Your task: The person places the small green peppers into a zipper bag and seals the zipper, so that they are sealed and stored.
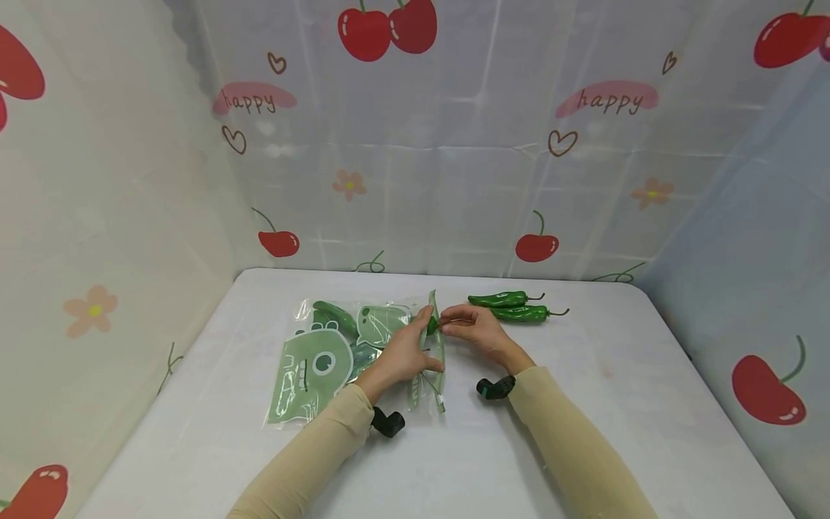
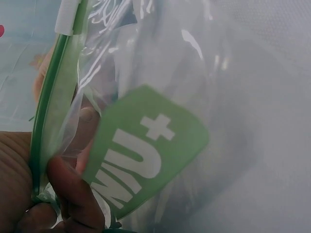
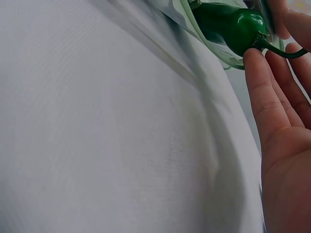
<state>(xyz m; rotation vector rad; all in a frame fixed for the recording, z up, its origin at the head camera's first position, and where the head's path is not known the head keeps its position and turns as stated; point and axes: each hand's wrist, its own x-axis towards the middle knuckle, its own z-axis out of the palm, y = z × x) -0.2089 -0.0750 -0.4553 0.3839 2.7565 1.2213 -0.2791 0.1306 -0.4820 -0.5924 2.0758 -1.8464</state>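
A clear zip bag with green cartoon print [image 1: 315, 367] lies on the table with several green peppers inside. My left hand [image 1: 403, 351] grips the bag by its green mouth strip; in the left wrist view the fingers [image 2: 73, 191] curl round that edge, and a white slider [image 2: 68, 17] sits above. At the opening, my right hand [image 1: 476, 330] pinches a green pepper [image 3: 231, 26] near its stem. The pepper's body is within the mouth and its stem crosses the fingers [image 3: 265, 92]. Left-hand fingers hide part of the opening in the head view.
Two more green peppers [image 1: 499, 298] lie side by side just beyond the right hand, stems pointing right. The white table [image 1: 583, 404] has curtains printed with cherries behind and at both sides. A small black camera [image 1: 496, 388] sits at the right wrist.
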